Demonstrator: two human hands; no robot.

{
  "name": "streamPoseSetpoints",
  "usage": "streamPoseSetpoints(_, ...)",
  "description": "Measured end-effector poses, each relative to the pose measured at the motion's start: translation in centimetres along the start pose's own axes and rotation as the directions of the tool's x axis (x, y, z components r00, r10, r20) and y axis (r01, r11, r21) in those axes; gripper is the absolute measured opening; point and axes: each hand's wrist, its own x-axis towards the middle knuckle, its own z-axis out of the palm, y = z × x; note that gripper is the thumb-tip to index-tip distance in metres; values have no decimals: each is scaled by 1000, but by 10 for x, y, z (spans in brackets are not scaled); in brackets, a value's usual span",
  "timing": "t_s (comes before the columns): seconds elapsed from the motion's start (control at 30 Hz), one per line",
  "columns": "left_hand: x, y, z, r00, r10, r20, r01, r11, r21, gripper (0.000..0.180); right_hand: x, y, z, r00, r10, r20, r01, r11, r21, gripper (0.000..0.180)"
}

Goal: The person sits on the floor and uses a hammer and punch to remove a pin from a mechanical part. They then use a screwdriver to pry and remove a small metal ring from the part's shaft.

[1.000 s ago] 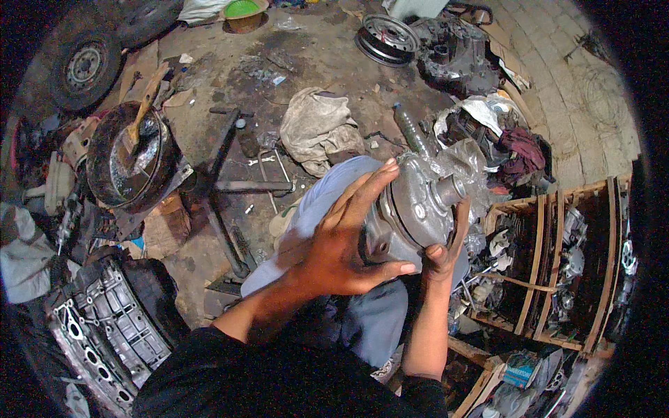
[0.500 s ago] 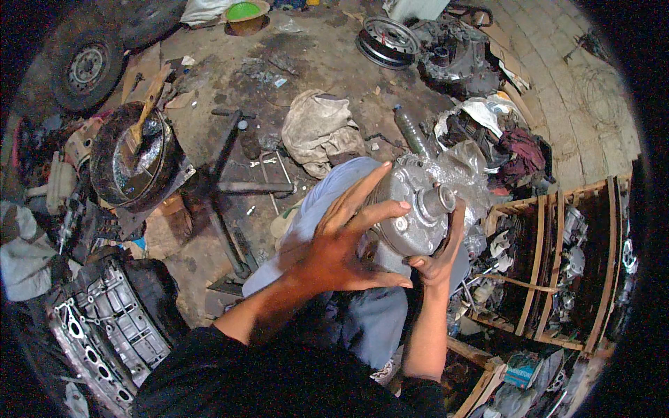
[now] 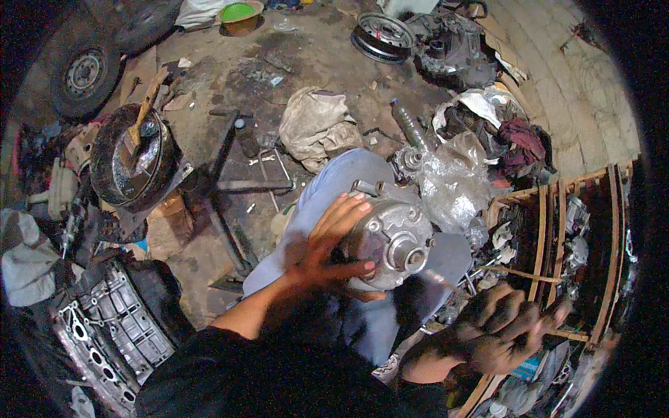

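Observation:
A round silver cast-metal housing (image 3: 397, 226), with a short hub sticking out of its face, rests on my lap. My left hand (image 3: 331, 244) grips its left side, fingers over the top and thumb low on the edge. Part of its rim is hidden under that hand. My right hand (image 3: 498, 324) is off the housing, out to the right above the wooden rack (image 3: 540, 244). Motion blurs its fingers, and I cannot make out anything in it. Beyond the housing lies clear plastic wrap (image 3: 456, 177), beside a smaller metal part (image 3: 408, 161).
On the left, a black pan (image 3: 111, 188) holds dark liquid and a brush (image 3: 139, 125). An engine cylinder head (image 3: 115, 327) lies lower left. Ahead are a metal stand (image 3: 226, 184), a crumpled cloth (image 3: 317, 125), a plastic bottle (image 3: 408, 122) and a wheel rim (image 3: 382, 38).
My right hand has let go of the housing and swung right and down over the rack. The housing has come lower and nearer, with my left hand now closed against its side.

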Motion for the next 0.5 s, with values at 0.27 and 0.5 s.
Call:
streamPoseSetpoints(0.27, -15, -17, 4, 984, -172, -36, 156, 948, -277, 79, -70, 2, -9, 842, 72, 534, -105, 994, 31, 10)
streamPoseSetpoints(0.5, -23, -26, 4, 993, -71, -91, 56, 987, -153, 90, -94, 8, -9, 854, 70, 515, -27, 995, -92, 18)
